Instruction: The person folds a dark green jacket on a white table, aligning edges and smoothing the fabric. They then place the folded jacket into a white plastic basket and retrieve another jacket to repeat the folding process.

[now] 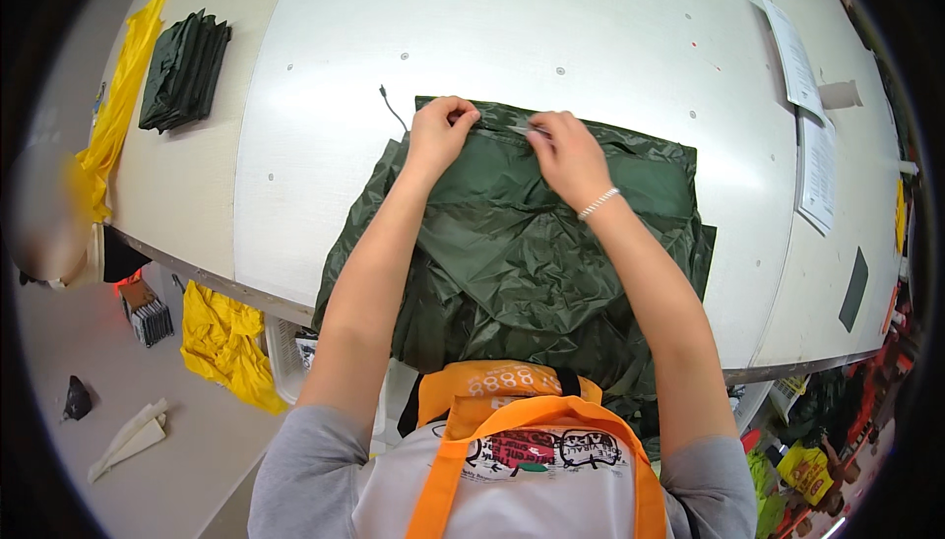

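The table's near edge (212,277) runs below the forearms, and the dark green fabric (492,268) droops over it toward the person's lap, its bulk crumpled on the tabletop (482,22). Along the fabric's far edge, the left hand (439,130) pinches it with thumb and fingers together, while the right hand (571,153), just beside, grips a thin pale piece (522,130). A dark cord (391,106) juts out leftward. White surface stretches beyond, with papers (817,173) well apart rightward and folded dark green bundles (185,74) far left.
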Demonstrator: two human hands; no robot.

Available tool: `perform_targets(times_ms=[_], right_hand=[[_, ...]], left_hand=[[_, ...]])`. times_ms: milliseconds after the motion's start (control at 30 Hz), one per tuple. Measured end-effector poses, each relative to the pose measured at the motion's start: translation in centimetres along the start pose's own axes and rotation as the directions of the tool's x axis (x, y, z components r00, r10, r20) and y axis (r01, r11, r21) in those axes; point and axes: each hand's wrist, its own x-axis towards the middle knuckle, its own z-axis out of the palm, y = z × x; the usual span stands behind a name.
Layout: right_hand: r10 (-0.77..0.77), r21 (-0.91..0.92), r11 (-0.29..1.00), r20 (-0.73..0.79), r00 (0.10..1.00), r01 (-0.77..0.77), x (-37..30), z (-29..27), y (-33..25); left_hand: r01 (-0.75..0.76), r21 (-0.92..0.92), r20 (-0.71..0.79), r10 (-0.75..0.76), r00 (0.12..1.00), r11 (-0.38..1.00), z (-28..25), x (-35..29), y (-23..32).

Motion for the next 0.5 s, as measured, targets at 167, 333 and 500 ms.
perform_targets(times_ms=[167, 333, 500], right_hand=[[-0.051, -0.084, 0.995, 0.016, 0.999, 0.052, 1.8, 3.9, -0.6], [0.007, -0.076, 0.997, 0.053, 0.999, -0.003, 2.0, 3.8, -0.8], [-0.013, -0.102, 0.995, 0.040, 0.999, 0.017, 2.1, 4.1, -0.6]], left_hand=[[0.010, -0.077, -0.009, -0.011, 1.000, 0.997, 0.2, 0.0, 0.4], [0.025, -0.063, -0.029, -0.026, 0.999, 0.998, 0.1, -0.1, 0.3], [0.053, -0.096, -0.008, -0.054, 0.998, 0.994, 0.1, 0.1, 0.7]])
